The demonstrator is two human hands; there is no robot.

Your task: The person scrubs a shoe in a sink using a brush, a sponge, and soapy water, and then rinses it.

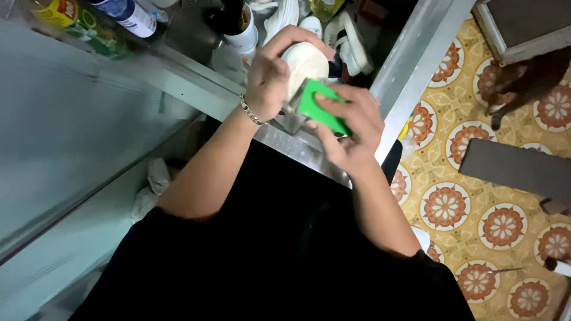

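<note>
My left hand [275,70], with a bracelet at the wrist, is wrapped around a white cup [308,64] held over a metal sink [196,32]. My right hand [351,128] grips a green scrubbing sponge [321,107] and presses it against the cup's lower side. Both hands meet just above the sink's front rim.
White dishes [351,35] and a white mug [241,35] sit in the sink. Bottles [128,15] stand at the back left. A steel counter [71,119] spreads on the left. On the right is patterned floor tile [464,208] with a dark stool [517,166].
</note>
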